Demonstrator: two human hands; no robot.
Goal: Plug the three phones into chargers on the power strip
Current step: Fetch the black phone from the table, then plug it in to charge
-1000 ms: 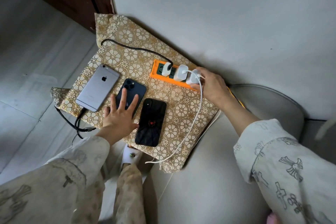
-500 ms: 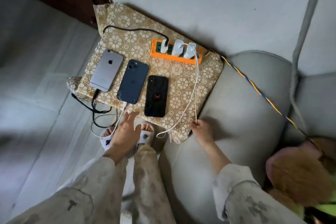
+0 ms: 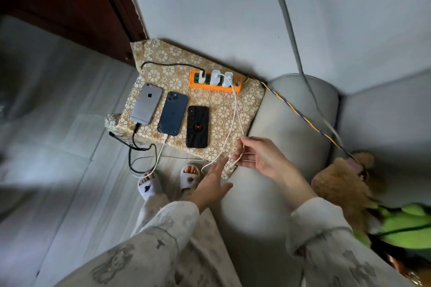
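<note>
Three phones lie face down in a row on a gold patterned cloth [image 3: 219, 112]: a silver phone [image 3: 146, 103] with a black cable in it, a dark blue phone [image 3: 173, 113] with a white cable in it, and a black phone [image 3: 197, 126] with no cable. An orange power strip [image 3: 214, 81] at the back holds a black plug and two white chargers [image 3: 221, 78]. A white cable [image 3: 235, 114] runs from the right charger down to my right hand [image 3: 261, 156], which pinches it beside the cloth's front right corner. My left hand [image 3: 212, 184] hovers open just below the cable's loose end.
A grey sofa arm [image 3: 291, 128] sits right of the cloth. A blue-and-yellow braided cord [image 3: 303, 119] runs from the strip across the sofa. A brown plush toy [image 3: 342, 182] and something green lie at the right. My slippered feet [image 3: 168, 182] stand on the floor among slack cables.
My right hand left the charger on the strip, dropped to the cloth's front corner and lifted the white cable. My left hand moved off the blue phone, rightward toward the cable.
</note>
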